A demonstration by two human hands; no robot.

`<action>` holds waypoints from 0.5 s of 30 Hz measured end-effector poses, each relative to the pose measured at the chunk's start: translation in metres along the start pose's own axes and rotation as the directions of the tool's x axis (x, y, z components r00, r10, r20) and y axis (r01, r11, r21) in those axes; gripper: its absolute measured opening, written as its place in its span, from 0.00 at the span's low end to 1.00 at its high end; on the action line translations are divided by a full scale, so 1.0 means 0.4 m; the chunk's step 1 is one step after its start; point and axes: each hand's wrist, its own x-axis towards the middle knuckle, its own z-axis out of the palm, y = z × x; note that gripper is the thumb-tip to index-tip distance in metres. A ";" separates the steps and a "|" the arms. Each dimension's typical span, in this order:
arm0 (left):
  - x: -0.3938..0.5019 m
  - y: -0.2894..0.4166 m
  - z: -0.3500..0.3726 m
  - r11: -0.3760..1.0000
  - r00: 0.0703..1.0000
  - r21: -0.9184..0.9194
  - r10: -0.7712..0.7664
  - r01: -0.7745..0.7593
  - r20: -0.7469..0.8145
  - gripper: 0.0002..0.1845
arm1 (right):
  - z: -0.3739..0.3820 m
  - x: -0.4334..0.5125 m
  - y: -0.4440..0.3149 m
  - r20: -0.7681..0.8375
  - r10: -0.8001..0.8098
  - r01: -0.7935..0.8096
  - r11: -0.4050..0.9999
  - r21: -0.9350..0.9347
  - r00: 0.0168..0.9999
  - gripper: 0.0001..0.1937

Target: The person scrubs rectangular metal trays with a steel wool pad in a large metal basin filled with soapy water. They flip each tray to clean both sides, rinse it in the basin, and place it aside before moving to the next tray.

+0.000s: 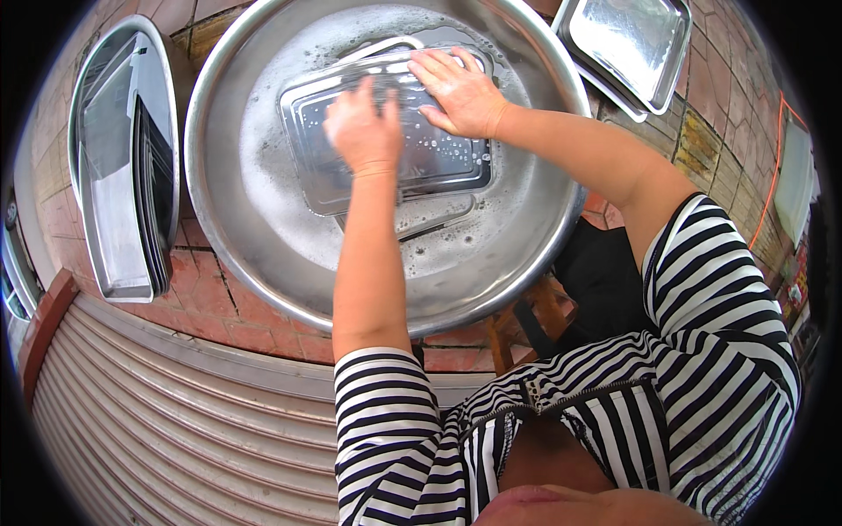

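Before me stands a large round metal basin holding soapy water. A shallow rectangular metal tray lies tilted in it, with water drops and suds on its surface. My left hand, blurred by motion, is over the tray's middle with its fingers on a grey scourer; blur hides the scourer's exact outline. At the tray's far right corner, my right hand grips the edge, fingers spread along it and thumb on the surface. Part of a second metal tray shows beneath the first, partly underwater.
To the left, a metal tub holds several trays stacked on edge. More metal trays lie at the far right on paving tiles. A wooden stool, an orange cord and a roller shutter are nearby.
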 end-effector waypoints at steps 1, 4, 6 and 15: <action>0.016 -0.039 -0.003 0.997 0.996 -0.031 -0.072 0.071 -0.045 0.20 | 0.001 -0.001 0.001 -0.029 -0.003 0.003 1.000 0.000 1.000 0.34; 0.030 -0.117 -0.014 0.972 0.967 -0.005 -0.234 0.235 -0.103 0.19 | 0.003 -0.003 0.000 -0.035 -0.007 0.008 0.999 0.032 0.999 0.34; 0.031 -0.122 -0.021 0.961 0.955 0.024 -0.270 0.275 -0.125 0.18 | 0.002 -0.003 -0.001 -0.022 -0.008 0.008 1.000 0.006 1.000 0.34; -0.002 -0.008 -0.008 0.991 0.992 -0.050 -0.123 0.123 0.017 0.21 | 0.000 0.005 -0.008 -0.031 -0.003 0.004 1.000 0.030 1.000 0.35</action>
